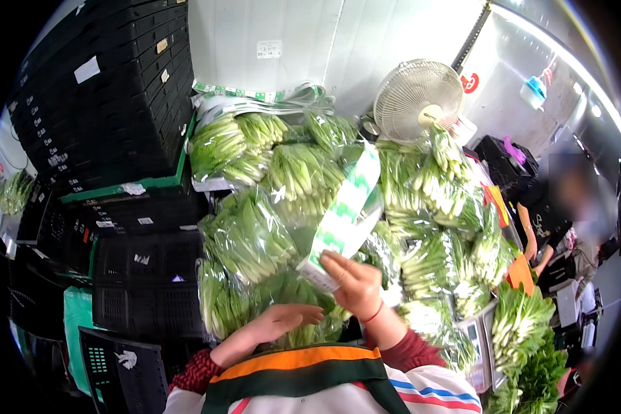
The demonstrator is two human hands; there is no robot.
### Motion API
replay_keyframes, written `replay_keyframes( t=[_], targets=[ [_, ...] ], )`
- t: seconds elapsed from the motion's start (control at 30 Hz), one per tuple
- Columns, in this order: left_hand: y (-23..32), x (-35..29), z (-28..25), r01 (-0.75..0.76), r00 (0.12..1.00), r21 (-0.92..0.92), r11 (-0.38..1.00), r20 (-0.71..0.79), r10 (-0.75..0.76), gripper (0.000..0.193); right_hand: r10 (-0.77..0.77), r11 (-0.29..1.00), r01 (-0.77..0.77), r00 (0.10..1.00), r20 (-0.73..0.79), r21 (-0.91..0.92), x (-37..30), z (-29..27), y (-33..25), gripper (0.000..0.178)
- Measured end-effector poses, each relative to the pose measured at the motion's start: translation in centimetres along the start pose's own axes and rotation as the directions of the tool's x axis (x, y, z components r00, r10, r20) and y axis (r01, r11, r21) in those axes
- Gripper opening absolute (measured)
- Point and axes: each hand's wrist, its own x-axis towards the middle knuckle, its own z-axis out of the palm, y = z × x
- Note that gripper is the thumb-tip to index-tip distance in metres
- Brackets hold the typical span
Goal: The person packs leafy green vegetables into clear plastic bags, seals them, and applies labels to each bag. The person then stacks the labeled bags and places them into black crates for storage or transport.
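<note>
Fingers of the right hand [357,284] are closed on the lower end of a strip [346,196]; those of the left hand [283,321], just beside, are loosely extended, with no grip visible. Gripped only at one end, the strip could buckle or snag on the bagged greens [250,236] beneath and beyond the fingers. The fan [419,100], farther ahead of them, might set the free length fluttering if running; that cannot be told. Strip appearance: white with green patches, flat, rising forward from the fingertips, a paler length curving behind.
</note>
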Motion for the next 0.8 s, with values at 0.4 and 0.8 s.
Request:
replay_keyframes(
  t=[0.4,0.8],
  targets=[
    [-1.8,-2.7,4.6,-0.156,0.985,-0.862,0.481,-0.174,0.007,0.038,0.379,0.925,-0.372,0.910,0.168,-0.073,-13.3,-3.1,-11.5,0.015],
    [-3.2,-5.6,7.7,0.141,0.980,-0.127,0.982,-0.120,-0.156,0.021,0.489,0.590,-0.770,0.579,0.653,0.241,-25.6,-3.1,-12.7,0.045]
  ],
)
